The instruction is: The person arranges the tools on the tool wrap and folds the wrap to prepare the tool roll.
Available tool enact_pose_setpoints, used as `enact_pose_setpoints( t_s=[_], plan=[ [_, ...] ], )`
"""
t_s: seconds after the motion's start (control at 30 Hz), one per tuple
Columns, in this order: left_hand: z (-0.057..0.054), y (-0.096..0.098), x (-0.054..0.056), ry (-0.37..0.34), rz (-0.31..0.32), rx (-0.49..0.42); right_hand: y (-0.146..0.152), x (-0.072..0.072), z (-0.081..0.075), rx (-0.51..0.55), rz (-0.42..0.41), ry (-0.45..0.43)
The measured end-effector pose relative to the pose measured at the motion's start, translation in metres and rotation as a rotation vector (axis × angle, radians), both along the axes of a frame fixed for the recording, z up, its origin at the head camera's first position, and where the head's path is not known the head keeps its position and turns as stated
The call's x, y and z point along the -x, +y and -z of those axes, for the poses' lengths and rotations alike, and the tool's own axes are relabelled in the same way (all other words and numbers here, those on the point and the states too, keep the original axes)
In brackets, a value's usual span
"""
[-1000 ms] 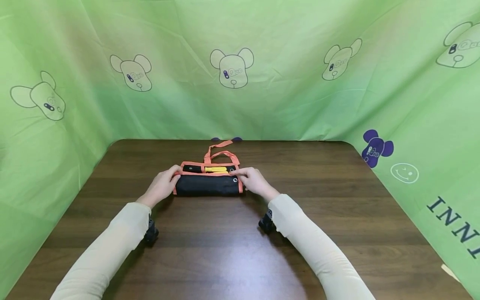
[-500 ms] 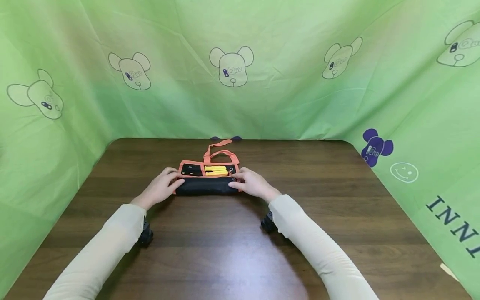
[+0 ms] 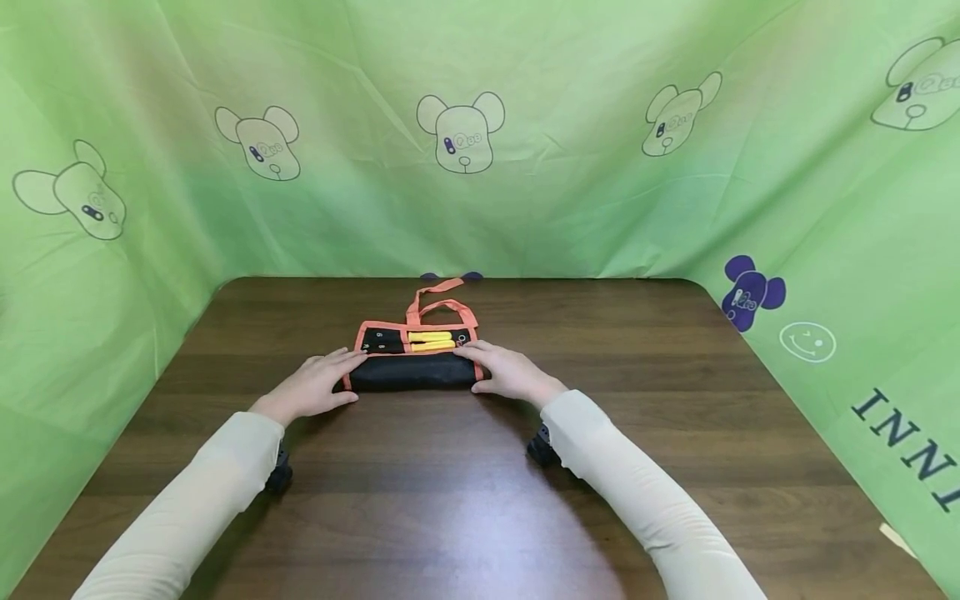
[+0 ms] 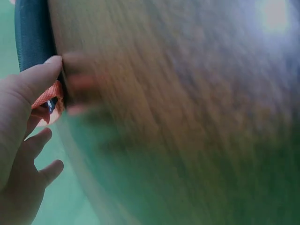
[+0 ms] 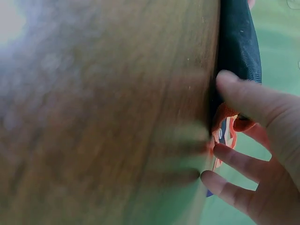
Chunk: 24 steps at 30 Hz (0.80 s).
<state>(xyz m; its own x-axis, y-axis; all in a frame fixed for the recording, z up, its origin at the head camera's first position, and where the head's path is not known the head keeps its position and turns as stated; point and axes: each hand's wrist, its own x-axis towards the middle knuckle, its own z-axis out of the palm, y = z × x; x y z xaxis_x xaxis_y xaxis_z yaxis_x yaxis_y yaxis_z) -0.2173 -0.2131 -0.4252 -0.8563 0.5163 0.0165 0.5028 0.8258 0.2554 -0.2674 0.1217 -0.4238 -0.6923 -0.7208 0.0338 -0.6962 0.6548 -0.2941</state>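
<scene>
A black tool roll (image 3: 416, 372) with orange trim lies partly rolled up on the brown table. Its near part forms a thick roll, while the far flap lies flat and shows small printed numbers. Two yellow handles (image 3: 432, 345) sit in the flap's pocket. My left hand (image 3: 311, 387) holds the left end of the roll, thumb at the near side and fingers over the top. At the right end, my right hand (image 3: 513, 377) holds it the same way. In both wrist views the thumb presses the dark fabric and the other fingertips spread loosely behind the end.
An orange strap (image 3: 450, 307) extends from the flap's far edge over the wooden table (image 3: 420, 492). Green cloth (image 3: 570, 183) with printed bear heads hangs behind and at both sides. Black wrist cameras (image 3: 542, 447) sit under the sleeves.
The flap was opened a little flatter, showing more of the handles. Both thumbs have shifted down from the roll's top to its near side. The left hand has moved slightly left.
</scene>
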Motion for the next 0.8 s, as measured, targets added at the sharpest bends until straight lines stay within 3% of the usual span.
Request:
enact_pose_setpoints(
  t_s=[0.33, 0.53, 0.67, 0.8],
  plan=[
    [0.007, -0.003, 0.002, 0.172, 0.075, 0.046, -0.007, -0.002, 0.001, 0.006, 0.01, 0.129],
    [0.01, -0.001, 0.006, 0.292, 0.129, 0.017, -0.011, 0.0, -0.001, 0.038, 0.064, 0.085],
    [0.008, 0.001, 0.008, 0.28, 0.108, -0.018, -0.012, 0.006, -0.001, 0.075, 0.11, 0.015],
    [0.003, 0.003, 0.009, 0.153, 0.035, -0.12, -0.011, 0.012, -0.001, 0.125, 0.153, -0.046]
  ],
)
